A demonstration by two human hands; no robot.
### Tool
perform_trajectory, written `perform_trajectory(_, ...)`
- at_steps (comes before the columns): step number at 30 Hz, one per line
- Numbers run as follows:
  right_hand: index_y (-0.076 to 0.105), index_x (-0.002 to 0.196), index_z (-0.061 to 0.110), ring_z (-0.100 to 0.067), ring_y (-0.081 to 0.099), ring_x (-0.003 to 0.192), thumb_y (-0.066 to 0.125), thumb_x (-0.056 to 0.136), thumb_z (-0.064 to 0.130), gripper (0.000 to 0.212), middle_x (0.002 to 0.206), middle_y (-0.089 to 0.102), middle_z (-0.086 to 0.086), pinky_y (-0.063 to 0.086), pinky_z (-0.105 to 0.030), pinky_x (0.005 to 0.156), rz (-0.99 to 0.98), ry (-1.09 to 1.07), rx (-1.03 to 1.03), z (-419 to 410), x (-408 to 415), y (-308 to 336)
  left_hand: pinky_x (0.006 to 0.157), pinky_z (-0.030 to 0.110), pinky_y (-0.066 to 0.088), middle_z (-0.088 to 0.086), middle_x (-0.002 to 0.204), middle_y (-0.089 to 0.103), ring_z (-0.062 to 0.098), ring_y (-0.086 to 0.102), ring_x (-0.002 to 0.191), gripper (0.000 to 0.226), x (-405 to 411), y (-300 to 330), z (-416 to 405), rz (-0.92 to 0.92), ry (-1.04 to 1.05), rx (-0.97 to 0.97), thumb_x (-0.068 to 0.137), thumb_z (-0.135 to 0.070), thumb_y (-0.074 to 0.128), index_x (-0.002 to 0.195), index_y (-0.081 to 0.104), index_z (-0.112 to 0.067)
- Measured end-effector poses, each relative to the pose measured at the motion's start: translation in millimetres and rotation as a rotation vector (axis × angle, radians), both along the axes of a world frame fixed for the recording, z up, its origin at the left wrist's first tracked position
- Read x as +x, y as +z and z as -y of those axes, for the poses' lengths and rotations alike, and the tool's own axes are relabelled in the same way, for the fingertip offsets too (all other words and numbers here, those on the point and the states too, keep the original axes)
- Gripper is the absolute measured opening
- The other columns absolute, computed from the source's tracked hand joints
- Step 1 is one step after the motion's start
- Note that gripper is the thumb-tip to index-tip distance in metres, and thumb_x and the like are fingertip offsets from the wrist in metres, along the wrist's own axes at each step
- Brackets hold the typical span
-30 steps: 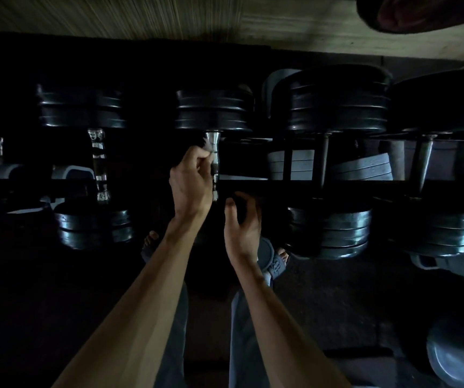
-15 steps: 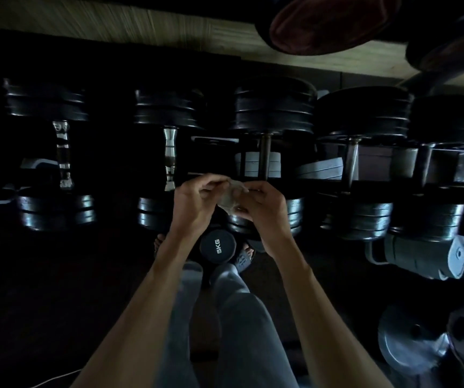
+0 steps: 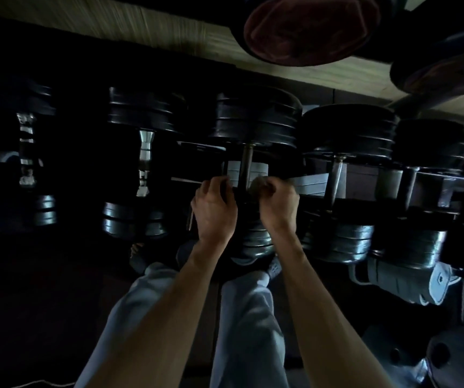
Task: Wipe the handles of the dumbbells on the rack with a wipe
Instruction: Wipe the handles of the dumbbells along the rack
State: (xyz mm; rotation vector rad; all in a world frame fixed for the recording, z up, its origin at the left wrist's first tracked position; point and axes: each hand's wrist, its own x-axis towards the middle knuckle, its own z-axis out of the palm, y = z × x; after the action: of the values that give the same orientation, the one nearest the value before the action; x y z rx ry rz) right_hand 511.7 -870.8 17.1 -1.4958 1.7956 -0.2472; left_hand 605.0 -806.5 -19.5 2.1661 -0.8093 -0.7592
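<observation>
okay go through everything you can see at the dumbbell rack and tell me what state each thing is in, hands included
Left hand: fingers curled beside the dark handle; what it holds is hidden.
Right hand: pinches the wipe.
Wipe: bunched, right beside the handle; contact unclear.
Dark handle: between both hands, dumbbell racked.
Chrome-handled dumbbell: racked, untouched.
Far-left dumbbell: racked, untouched.
Dumbbells on the right: racked, untouched.

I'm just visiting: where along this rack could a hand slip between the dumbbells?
Dark gaps flank the chrome-handled dumbbell. Rightward it's crowded: both hands bracket the dark handle, the right holding a wipe, and plates nearly touch.
</observation>
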Motion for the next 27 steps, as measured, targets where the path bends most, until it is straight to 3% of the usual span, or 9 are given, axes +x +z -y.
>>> perform_trajectory(4,0.075,0.098,0.013,-0.001,0.053,0.056,0.055,0.099,0.014,0.02,0.075,0.062,0.005,0.036,-0.009,0.037,-0.061,0.106,0.115,17,-3,-20,0.08,0.046,0.053,0.002,0.096,0.07,0.023,0.065,0.088,0.034,-9,-11,2,0.033,0.195,-0.043,0.093,-0.034,0.042,0.104,0.068,-0.017)
perform_trajectory(8,0.068,0.081,0.002,-0.019,0.061,0.06,0.05,0.093,0.004,0.022,0.074,0.064,-0.005,0.043,-0.024,0.043,-0.072,0.205,0.198,26,4,-27,0.076,0.041,0.053,0.0,0.087,0.07,0.015,0.064,0.078,0.03,-13,-8,2,0.039,0.223,-0.042,0.094,-0.03,0.045,0.1,0.069,-0.013)
perform_trajectory(11,0.072,0.082,-0.001,-0.028,0.067,0.07,0.05,0.089,-0.002,0.024,0.08,0.069,-0.012,0.051,-0.031,0.05,-0.046,0.199,0.242,32,3,-29,0.069,0.038,0.053,-0.002,0.08,0.069,0.012,0.062,0.07,0.036,-13,-7,2,0.029,0.231,-0.046,0.093,-0.034,0.04,0.096,0.069,-0.013)
perform_trajectory(14,0.075,0.089,0.0,-0.025,0.069,0.076,0.054,0.091,0.0,0.021,0.087,0.073,-0.012,0.058,-0.034,0.064,-0.028,0.221,0.202,27,-4,-21,0.065,0.039,0.053,-0.003,0.077,0.068,0.013,0.063,0.067,0.038,-13,-9,1,0.012,0.22,-0.04,0.092,-0.035,0.038,0.093,0.069,-0.013)
perform_trajectory(16,0.076,0.089,0.001,-0.023,0.069,0.074,0.054,0.092,-0.001,0.022,0.087,0.074,-0.011,0.06,-0.035,0.065,-0.008,0.186,0.215,26,-3,-19,0.066,0.041,0.054,-0.003,0.077,0.069,0.015,0.064,0.068,0.038,-13,-8,1,0.0,0.217,-0.034,0.091,-0.035,0.039,0.092,0.069,-0.012)
perform_trajectory(19,0.075,0.085,0.0,-0.033,0.071,0.081,0.05,0.09,-0.003,0.025,0.086,0.074,-0.016,0.06,-0.041,0.068,0.019,0.048,0.264,35,5,-27,0.069,0.042,0.054,-0.004,0.077,0.069,0.014,0.064,0.069,0.034,-12,-8,2,-0.003,0.205,-0.016,0.091,-0.032,0.04,0.091,0.069,-0.014)
perform_trajectory(21,0.076,0.084,0.005,-0.031,0.071,0.079,0.052,0.091,-0.001,0.026,0.081,0.072,-0.012,0.06,-0.039,0.069,0.027,0.02,0.264,35,6,-28,0.068,0.043,0.054,-0.004,0.074,0.068,0.015,0.063,0.067,0.029,-12,-8,2,0.004,0.212,-0.01,0.09,-0.028,0.043,0.089,0.069,-0.014)
perform_trajectory(24,0.077,0.084,0.008,-0.019,0.066,0.066,0.06,0.095,0.012,0.021,0.071,0.07,-0.005,0.057,-0.03,0.059,0.034,0.059,0.221,29,1,-21,0.075,0.047,0.053,-0.005,0.076,0.068,0.016,0.064,0.07,0.027,-11,-10,2,-0.003,0.22,-0.012,0.089,-0.026,0.044,0.088,0.069,-0.016)
perform_trajectory(27,0.077,0.073,0.016,-0.023,0.069,0.073,0.063,0.087,0.01,0.021,0.074,0.073,-0.007,0.058,-0.034,0.07,0.092,-0.04,0.252,37,6,-34,0.078,0.049,0.053,-0.007,0.077,0.068,0.017,0.064,0.073,0.028,-11,-12,1,-0.014,0.227,-0.009,0.088,-0.029,0.043,0.087,0.069,-0.018)
